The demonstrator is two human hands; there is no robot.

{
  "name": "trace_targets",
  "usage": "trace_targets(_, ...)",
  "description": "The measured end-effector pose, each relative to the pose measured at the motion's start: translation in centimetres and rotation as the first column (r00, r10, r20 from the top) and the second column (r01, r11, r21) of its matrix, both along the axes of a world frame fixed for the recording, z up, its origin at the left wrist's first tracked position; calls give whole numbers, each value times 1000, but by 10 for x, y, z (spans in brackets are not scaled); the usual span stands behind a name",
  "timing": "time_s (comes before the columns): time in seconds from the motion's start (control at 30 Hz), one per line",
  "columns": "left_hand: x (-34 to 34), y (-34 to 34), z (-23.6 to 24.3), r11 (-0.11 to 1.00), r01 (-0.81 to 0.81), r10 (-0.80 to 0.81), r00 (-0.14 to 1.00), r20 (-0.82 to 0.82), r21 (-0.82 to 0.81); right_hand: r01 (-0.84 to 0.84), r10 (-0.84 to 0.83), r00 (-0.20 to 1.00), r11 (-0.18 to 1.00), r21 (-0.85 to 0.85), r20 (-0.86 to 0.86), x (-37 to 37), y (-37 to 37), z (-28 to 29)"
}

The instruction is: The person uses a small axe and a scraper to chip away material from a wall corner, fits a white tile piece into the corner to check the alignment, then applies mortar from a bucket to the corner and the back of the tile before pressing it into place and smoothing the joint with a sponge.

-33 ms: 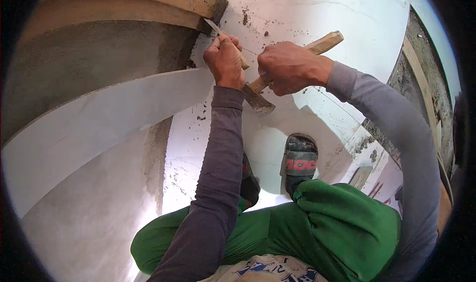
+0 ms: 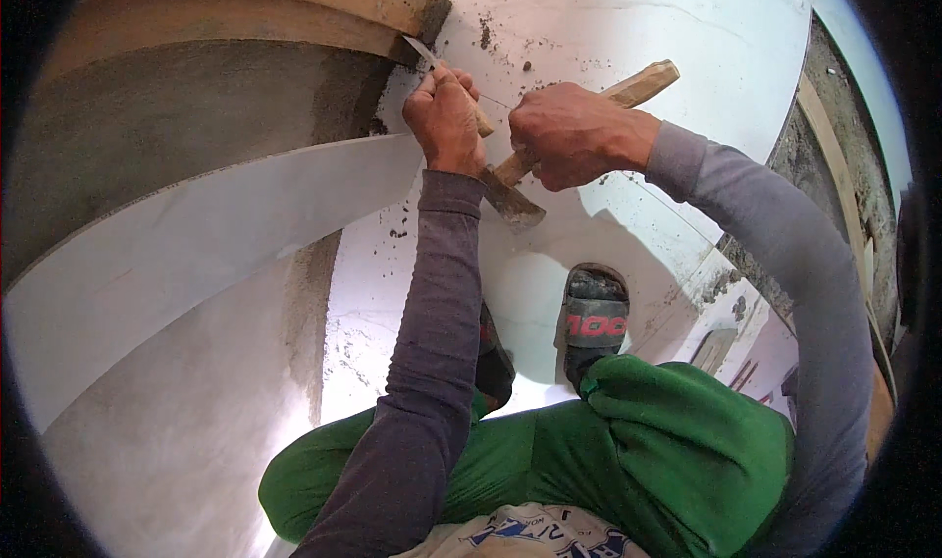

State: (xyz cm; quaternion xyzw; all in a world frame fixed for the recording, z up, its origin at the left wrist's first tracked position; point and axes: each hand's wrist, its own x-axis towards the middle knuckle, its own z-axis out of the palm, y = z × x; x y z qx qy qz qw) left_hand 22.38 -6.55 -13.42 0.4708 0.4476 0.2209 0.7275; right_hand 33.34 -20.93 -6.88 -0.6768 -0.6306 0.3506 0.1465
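Observation:
My left hand (image 2: pixel 448 121) is closed on a thin-bladed tool (image 2: pixel 425 53) with a light wooden handle, its tip at the lower end of a curved wooden board (image 2: pixel 334 13). Just to the right, my right hand (image 2: pixel 579 131) grips the wooden handle (image 2: pixel 643 82) of a hammer, whose dark, worn metal head (image 2: pixel 515 205) hangs below, close to my left wrist. A white tile strip (image 2: pixel 196 214) stands along the grey cement face at the left, running up to beside my left hand.
White floor tiles (image 2: pixel 687 38) carry scattered grit. My sandalled feet (image 2: pixel 596 318) and green-trousered knees are below. At the right are a rough cement strip, a long wooden batten (image 2: pixel 834 156) and a flat grey piece (image 2: pixel 714 350).

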Motion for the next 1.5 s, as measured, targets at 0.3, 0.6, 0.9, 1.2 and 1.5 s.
trace_targets(0.3, 3, 4, 0, 1000, -10, 10, 1000, -4, -22, 33, -34, 996, 999, 13, 88, 27, 11, 8)
trace_targets(0.6, 7, 0, -6, 992, -82, 82, 997, 3, 97, 34, -32, 998, 999, -26, 55, 18, 7, 1)
trace_targets(0.9, -9, -12, -16, 998, -52, 57, 991, -117, 47, -88, 90, 996, 989, -117, 10, 6, -11, -1)
trace_targets(1.2, 6, -7, -33, 997, -80, 81, 996, -35, 18, -30, 35, 998, 996, -80, 59, 15, -12, -3)
trace_targets(1.5, 8, -21, -26, 997, -82, 82, 995, -48, 10, -29, 29, 999, 999, -21, 34, 18, -13, -10)
